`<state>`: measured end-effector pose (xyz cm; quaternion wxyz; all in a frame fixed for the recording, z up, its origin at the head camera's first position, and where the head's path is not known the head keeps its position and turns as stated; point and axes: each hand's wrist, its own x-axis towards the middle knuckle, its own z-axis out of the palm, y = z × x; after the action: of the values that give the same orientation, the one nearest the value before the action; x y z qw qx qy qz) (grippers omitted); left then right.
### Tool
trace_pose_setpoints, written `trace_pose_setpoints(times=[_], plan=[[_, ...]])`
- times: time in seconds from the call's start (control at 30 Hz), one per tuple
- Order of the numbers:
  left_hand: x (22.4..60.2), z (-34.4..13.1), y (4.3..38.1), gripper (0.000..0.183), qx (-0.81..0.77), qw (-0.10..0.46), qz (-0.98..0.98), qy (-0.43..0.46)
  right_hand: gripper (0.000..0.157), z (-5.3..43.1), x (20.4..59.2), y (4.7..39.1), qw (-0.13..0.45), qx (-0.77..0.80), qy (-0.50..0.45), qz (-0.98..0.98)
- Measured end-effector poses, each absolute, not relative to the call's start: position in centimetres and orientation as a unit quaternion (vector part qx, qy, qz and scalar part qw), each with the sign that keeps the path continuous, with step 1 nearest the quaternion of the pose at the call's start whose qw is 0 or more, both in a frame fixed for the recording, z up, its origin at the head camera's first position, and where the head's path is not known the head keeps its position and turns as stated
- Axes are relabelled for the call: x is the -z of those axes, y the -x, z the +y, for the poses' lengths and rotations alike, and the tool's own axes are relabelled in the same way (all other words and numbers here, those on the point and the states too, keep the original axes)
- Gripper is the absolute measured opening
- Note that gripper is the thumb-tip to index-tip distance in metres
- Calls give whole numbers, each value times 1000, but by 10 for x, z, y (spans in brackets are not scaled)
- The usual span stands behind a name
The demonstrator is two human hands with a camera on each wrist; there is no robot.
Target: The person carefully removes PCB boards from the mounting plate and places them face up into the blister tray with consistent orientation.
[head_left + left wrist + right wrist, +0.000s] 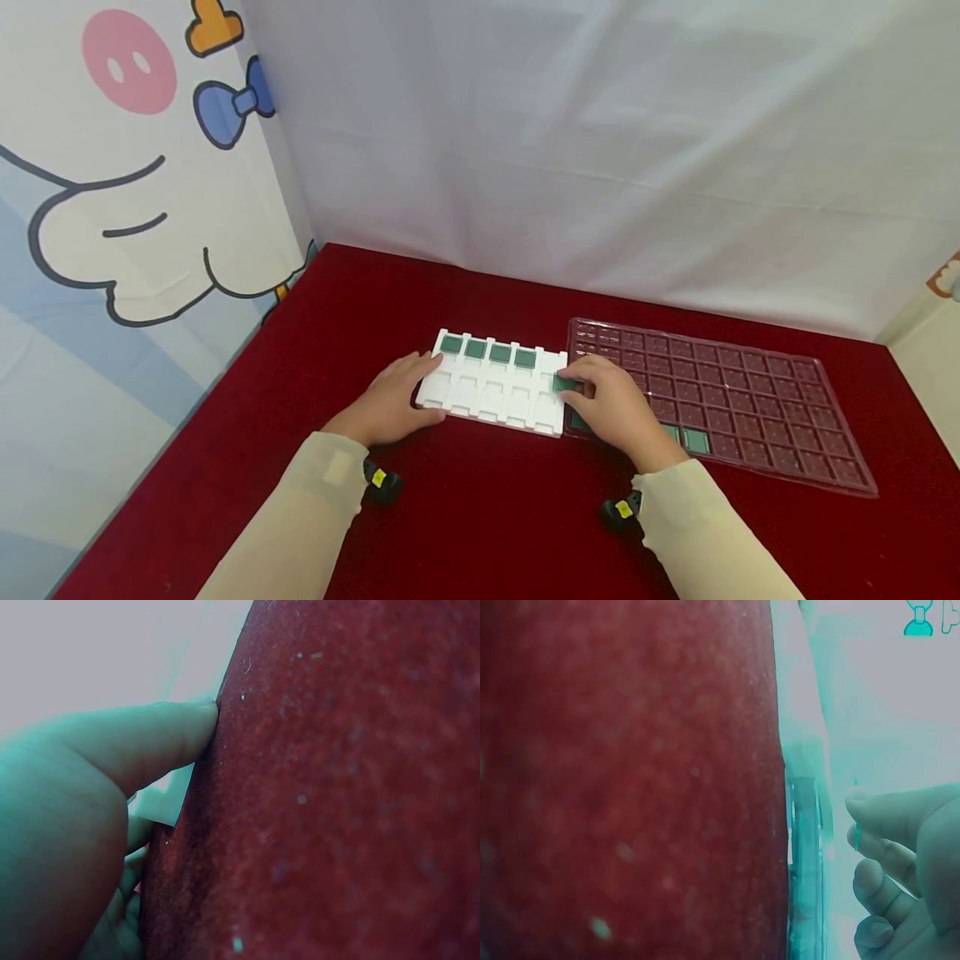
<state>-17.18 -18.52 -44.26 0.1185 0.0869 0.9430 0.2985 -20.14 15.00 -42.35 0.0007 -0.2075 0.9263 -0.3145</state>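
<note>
My left hand (pixel 390 400) holds the left end of a white compartment tray (pixel 491 404), fingers at its upper left side and thumb at the lower edge. In the left wrist view the thumb (pixel 161 739) lies against the tray's rim. Several green square chips (pixel 500 354) fill the tray's back row except the rightmost pocket. Between thumb and fingers my right hand (pixel 611 404) pinches another thin green square chip (pixel 563 383), over the tray's right end. The right wrist view shows that chip edge-on (pixel 857 838) between the fingertips.
A clear plastic tray (pixel 738 400) with many square pockets lies right beside the white one. Several green chips (pixel 696 441) sit in its front row, some partly covered by the right hand. Red cloth (pixel 480 517) covers the table; a white curtain (pixel 600 167) hangs behind.
</note>
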Motion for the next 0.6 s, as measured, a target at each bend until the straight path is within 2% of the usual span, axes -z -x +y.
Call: trace_pose_setpoints(times=[0.6], plan=[[444,-186,172,88,-298,119,943,-87,27,152,423,196,-23,324,201,924]])
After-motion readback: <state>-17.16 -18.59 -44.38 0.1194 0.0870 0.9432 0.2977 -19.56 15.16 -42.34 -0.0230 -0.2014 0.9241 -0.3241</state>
